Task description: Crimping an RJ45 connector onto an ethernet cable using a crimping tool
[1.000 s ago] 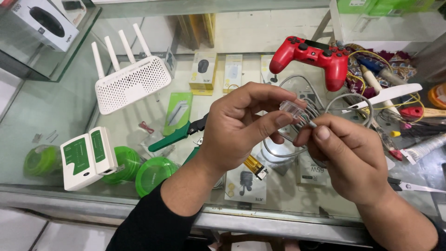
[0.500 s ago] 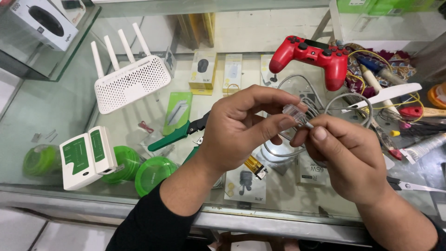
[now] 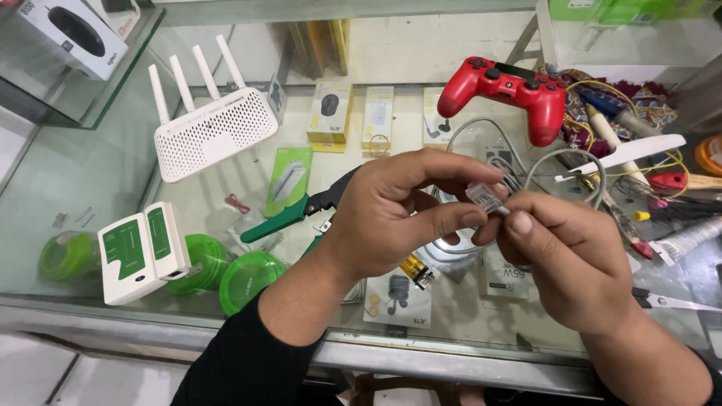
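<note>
Two hands pinch one small clear plug [image 3: 485,198]: left hand [image 3: 391,218] and right hand [image 3: 571,263], above the glass counter [image 3: 90,180].

Glass display counter [image 3: 90,188], metal front edge; pale tiled floor [image 3: 45,368] below.

Black-white mouse box [image 3: 71,34] top left on glass shelf | yellow mouse box [image 3: 329,113], white box [image 3: 377,118], third box [image 3: 435,120] in row under glass | green flat pack [image 3: 288,180] beside router | white earphone card [image 3: 398,297] near front edge
</note>
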